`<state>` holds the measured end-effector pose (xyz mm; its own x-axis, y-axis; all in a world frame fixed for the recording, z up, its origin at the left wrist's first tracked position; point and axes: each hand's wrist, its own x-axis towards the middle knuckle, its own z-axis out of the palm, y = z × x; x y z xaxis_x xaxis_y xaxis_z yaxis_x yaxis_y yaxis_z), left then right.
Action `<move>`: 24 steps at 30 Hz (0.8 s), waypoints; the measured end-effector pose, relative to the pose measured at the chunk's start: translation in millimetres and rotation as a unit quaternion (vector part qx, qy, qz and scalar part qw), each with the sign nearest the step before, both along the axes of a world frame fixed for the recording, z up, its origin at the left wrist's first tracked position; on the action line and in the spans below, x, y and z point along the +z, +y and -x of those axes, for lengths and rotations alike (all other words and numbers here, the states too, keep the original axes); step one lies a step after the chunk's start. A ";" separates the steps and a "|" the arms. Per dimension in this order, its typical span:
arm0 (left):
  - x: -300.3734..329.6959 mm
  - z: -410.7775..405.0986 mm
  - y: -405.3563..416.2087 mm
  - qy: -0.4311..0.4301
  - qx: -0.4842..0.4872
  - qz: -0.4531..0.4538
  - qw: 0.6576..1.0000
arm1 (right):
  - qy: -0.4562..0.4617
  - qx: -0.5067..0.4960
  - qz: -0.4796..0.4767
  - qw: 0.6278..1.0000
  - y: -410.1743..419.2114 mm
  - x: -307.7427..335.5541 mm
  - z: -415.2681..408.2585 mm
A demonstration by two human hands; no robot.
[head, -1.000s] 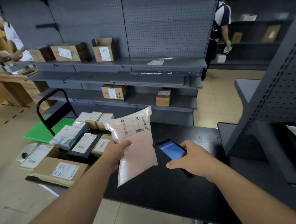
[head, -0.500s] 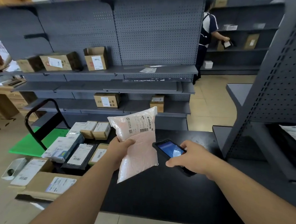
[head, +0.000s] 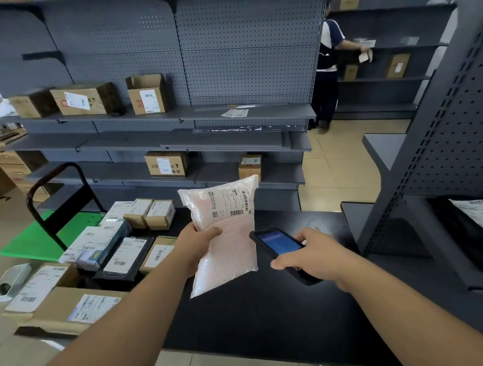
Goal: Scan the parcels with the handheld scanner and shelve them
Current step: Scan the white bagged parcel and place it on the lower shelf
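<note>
the pale pink padded mailer [head: 226, 232] carries a white shipping label [head: 229, 203] near its top, with a barcode, a small qr square and lines of print too fine to read. the left hand [head: 196, 243] holds the mailer upright above the black table [head: 255, 318], its grip clamped on the bag's left edge with the thumb across the front. just right of the bag, the right hand [head: 312, 255] has its grip curled round the black handheld scanner [head: 280, 245], whose blue screen is lit (no words on it can be made out) and whose top end sits close to the mailer's right edge.

on the table's left side lie more parcels [head: 114, 246], small brown cartons and flat packets, each with a white barcode label; two larger cartons overhang the near left corner. behind them stands a green platform cart [head: 44, 237] with a black handle.

the grey pegboard shelving [head: 240, 71] ahead holds several labelled cardboard boxes [head: 147, 95] on an upper and a lower shelf, and a loose paper slip. another shelf unit at right holds a black bag with a label. a second person [head: 328, 72] stands at distant shelves, reaching toward a box.
</note>
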<state>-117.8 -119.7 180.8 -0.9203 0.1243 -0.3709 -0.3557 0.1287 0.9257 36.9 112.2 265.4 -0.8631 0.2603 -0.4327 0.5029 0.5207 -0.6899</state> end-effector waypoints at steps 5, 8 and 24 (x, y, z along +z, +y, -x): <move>-1.0 2.7 1.1 -0.003 -0.003 0.008 1.000 | -0.003 -0.002 0.003 1.000 -1.4 1.4 0.2; -1.0 3.9 1.7 -0.003 -0.005 0.011 1.000 | -0.010 -0.004 0.001 1.000 -2.2 1.2 1.3; -7.0 4.2 4.0 -0.015 -0.032 0.003 0.999 | -0.013 -0.080 0.014 0.997 -2.2 -11.9 -5.3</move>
<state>-122.0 -115.6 173.8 -0.8989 0.1811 -0.3990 -0.3740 0.1574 0.9140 42.2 110.1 253.4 -0.8005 0.3808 -0.4628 0.5951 0.4137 -0.6889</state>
